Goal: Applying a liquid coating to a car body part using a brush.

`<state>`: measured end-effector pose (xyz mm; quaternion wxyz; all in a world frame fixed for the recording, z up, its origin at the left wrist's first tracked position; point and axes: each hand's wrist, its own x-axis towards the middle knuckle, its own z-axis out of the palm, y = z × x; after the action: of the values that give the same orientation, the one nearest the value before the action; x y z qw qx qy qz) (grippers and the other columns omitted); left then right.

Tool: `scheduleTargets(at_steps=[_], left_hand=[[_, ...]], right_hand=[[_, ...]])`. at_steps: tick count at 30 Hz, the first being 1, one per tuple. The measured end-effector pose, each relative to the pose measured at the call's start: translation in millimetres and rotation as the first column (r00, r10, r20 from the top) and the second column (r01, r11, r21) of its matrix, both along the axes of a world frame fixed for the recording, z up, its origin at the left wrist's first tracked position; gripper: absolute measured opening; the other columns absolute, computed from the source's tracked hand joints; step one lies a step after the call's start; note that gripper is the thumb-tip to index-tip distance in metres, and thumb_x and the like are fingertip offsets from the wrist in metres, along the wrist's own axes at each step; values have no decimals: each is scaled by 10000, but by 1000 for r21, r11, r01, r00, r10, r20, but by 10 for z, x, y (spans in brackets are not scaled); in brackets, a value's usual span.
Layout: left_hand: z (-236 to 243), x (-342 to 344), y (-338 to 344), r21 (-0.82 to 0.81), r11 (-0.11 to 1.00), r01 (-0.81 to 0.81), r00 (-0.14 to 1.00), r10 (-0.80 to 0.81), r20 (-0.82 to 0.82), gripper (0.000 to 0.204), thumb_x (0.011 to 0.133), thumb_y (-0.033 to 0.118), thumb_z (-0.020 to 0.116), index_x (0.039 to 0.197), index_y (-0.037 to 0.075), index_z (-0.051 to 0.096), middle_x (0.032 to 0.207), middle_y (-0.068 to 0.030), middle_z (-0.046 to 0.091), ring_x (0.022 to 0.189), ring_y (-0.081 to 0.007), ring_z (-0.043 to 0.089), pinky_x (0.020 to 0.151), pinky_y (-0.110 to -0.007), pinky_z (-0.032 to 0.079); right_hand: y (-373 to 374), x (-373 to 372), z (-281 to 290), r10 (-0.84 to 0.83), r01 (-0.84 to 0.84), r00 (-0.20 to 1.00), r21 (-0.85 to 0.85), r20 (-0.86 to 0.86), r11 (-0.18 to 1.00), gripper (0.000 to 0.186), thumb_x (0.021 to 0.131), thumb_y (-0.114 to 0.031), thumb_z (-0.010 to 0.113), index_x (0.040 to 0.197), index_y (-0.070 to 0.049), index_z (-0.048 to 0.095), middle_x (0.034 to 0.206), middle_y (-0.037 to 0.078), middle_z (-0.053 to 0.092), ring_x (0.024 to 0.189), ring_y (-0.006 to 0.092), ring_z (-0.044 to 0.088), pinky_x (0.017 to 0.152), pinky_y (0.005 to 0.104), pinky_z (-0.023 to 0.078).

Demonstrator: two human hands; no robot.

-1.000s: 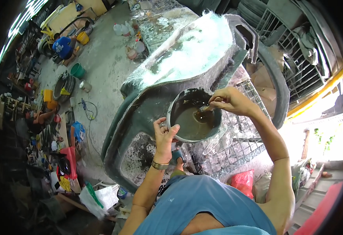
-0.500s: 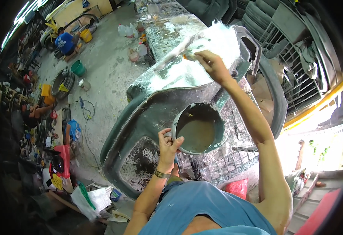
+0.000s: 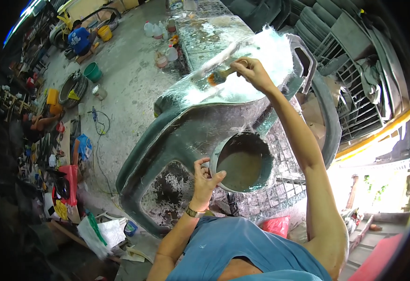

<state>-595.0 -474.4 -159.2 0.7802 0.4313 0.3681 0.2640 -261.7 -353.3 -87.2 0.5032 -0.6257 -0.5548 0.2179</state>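
My right hand (image 3: 251, 75) is closed round the handle of a paintbrush (image 3: 217, 77) with orange bristles. The bristles are at a white, shaggy-edged fibreglass mat (image 3: 265, 54); whether they press on it is hard to tell. The mat lies over the far part of a large dark green moulded shell (image 3: 181, 136), which has a big opening on its near side. My left hand (image 3: 206, 182) grips the left side of a round pot (image 3: 216, 159), thumb on the rim and fingers at its outer side. Murky grey-brown liquid (image 3: 242, 169) shows inside the tilted pot.
A stained worktable (image 3: 209, 37) runs beyond the shell, with plastic jugs (image 3: 171, 54) on the floor beside it. Metal racking (image 3: 350, 89) stands at right. Another person in blue (image 3: 78, 40) sits far left, near a green bucket (image 3: 92, 72). Clutter lines the left side.
My right hand has drawn the brush slightly, and its orange bristles now show more fully over the mat. The pot in my left hand sits a little lower and further right in view.
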Motion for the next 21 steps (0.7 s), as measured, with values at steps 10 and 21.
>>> scheduleTargets(at_steps=[10,21], left_hand=[[29,-29,-24,20,999,-25,1000,25,4,672,783,225,754,1281,70,329,983,-71,548,852,-101,575,638,-200,499],[-24,-24,-15,11,1000,-19,1000,19,-4,670,776,201,760,1281,69,340,944,-55,549,799,-82,565,623,-194,480]], right_hand=[[1,642,20,-186,185,980,-12,-68,983,193,927,-204,607,958,-25,671,685,7,590,582,66,497,509,240,396],[-274,-729,-17,143,-199,623,-22,769,980,204,940,-201,550,1053,-33,518,974,132,633,791,332,623,662,380,522]])
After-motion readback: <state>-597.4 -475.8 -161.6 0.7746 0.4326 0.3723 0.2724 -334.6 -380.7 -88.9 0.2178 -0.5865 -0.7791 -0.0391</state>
